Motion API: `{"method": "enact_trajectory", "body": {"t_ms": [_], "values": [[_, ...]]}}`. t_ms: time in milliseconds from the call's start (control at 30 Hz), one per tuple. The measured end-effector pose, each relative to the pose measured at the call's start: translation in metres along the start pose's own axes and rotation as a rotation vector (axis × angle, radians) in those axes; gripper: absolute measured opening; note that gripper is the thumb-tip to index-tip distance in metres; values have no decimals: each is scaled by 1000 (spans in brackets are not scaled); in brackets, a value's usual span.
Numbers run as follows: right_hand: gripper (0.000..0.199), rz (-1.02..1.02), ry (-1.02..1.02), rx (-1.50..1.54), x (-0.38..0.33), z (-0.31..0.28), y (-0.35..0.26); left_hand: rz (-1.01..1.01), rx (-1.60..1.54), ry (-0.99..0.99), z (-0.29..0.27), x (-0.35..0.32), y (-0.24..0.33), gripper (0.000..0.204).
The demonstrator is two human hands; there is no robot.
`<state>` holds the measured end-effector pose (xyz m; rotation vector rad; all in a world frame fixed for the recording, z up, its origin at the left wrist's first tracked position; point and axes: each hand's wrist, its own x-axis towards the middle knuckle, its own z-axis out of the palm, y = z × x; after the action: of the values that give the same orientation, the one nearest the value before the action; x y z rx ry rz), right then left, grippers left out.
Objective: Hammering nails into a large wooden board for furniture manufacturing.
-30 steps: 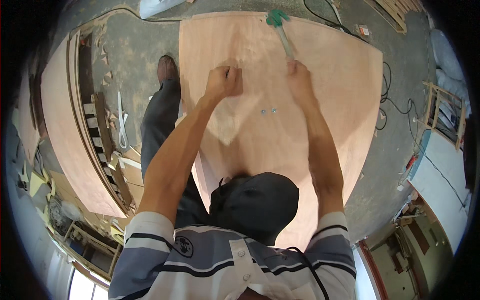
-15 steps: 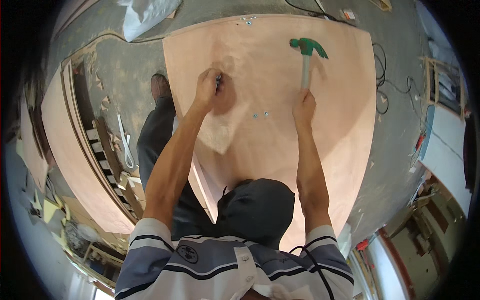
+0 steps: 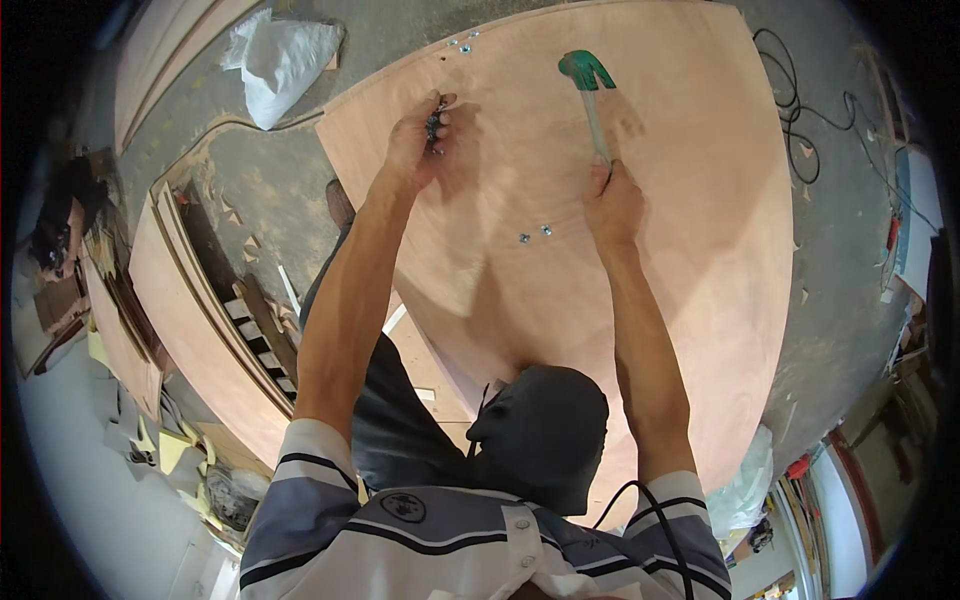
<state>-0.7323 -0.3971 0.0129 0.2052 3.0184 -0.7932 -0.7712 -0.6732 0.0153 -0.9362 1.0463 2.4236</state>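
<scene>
My left hand (image 3: 408,148) is raised over the left part of a large pale plywood panel (image 3: 700,200), its fingers curled round a cluster of small metal fasteners (image 3: 434,130). In my right hand (image 3: 614,205) is a claw hammer (image 3: 594,105), gripped by its pale handle. The green head points away from me, above the panel. Two shiny fasteners (image 3: 535,235) sit on the panel between my hands, nearer to me. Several more fasteners (image 3: 464,43) lie by the panel's far edge. Their exact kind is too small to tell.
My bent knee (image 3: 540,435) is at the panel's near side. Stacked plywood sheets (image 3: 205,320) lie on the left floor. A white sack (image 3: 285,65) rests at the far left. Black cable (image 3: 800,120) coils on the floor to the right.
The view has shifted and turned slightly. My left hand's fingers have loosened, so the fasteners in it show more. The hammer has tilted, its head now leaning left of my right hand.
</scene>
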Motion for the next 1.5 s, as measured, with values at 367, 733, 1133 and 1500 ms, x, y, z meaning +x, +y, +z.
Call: {"method": "enact_trajectory", "body": {"t_ms": [367, 733, 1133, 1500], "values": [[33, 22, -37, 4, 2, 0, 0, 341, 417, 83, 0, 34, 27, 19], [31, 77, -66, 32, 1, -5, 1, 928, 1346, 99, 7, 47, 38, 33], [31, 85, -57, 42, 3, -7, 1, 482, 676, 90, -3, 59, 39, 33], [32, 81, -61, 57, 3, -5, 1, 826, 1308, -58, -11, 53, 41, 30]]}}
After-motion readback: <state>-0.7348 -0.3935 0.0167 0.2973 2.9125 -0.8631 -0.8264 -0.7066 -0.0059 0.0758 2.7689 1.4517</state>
